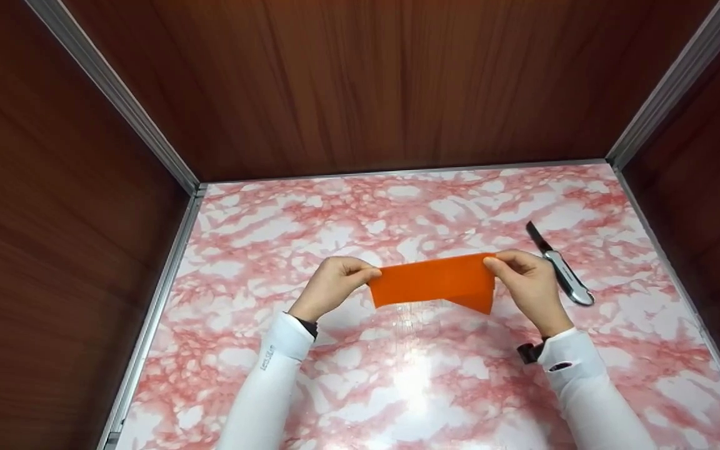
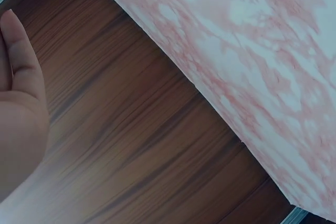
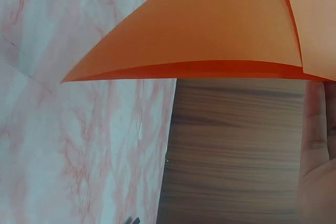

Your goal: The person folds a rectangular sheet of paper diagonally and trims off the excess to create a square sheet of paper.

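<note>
One folded orange paper sheet [image 1: 425,281], stretched out
Left hand [image 1: 333,284] and right hand [image 1: 534,290] each pinching an end, silver-handled black-bladed knife [image 1: 566,276] chilling on the pink-and-white marbled worktop [image 1: 260,250].

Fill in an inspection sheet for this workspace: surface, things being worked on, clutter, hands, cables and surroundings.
Surface: pink-and-white marbled tabletop, with bright glare toward the front.
Job's things: orange paper, overlapping layers visible, one lower corner hanging down at the right.
Clutter: utility knife lying on the tabletop at the right, dark blade exposed.
Hands: left hand pinches one end of the paper; right hand pinches the other.
Cables: nothing seen.
Surroundings: brown wood-grain panels joined by metal edging.
</note>
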